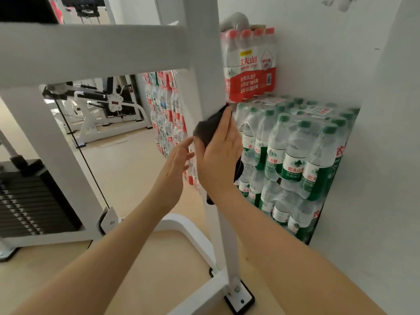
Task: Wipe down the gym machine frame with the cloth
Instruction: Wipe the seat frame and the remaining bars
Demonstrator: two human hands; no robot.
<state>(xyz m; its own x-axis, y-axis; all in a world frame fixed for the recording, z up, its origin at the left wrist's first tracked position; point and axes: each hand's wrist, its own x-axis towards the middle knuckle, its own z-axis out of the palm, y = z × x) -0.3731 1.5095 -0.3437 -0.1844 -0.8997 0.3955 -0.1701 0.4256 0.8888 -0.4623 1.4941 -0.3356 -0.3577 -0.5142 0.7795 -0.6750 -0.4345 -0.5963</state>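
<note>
The right hand (218,155) presses a dark, soft, crumpled cloth (208,128) flat against the white upright post (209,87) of the gym machine frame, its grip a spread palm with straight fingers pointing up along the post. The left hand (176,165) hovers just beside it, fingers relaxed, holding nothing. The post is smooth painted square tube, its long axis vertical. Behind it, shrink-wrapped packs of green-capped water bottles (293,155) stand stacked against the wall.

Two bare forearms, no sleeves visible to frame edge. Left hand (176,165): no ring, no watch seen. Right hand (218,160): thin gold-toned ring (227,139) on one finger. Wrists bare, no bands. Fingernails short.
</note>
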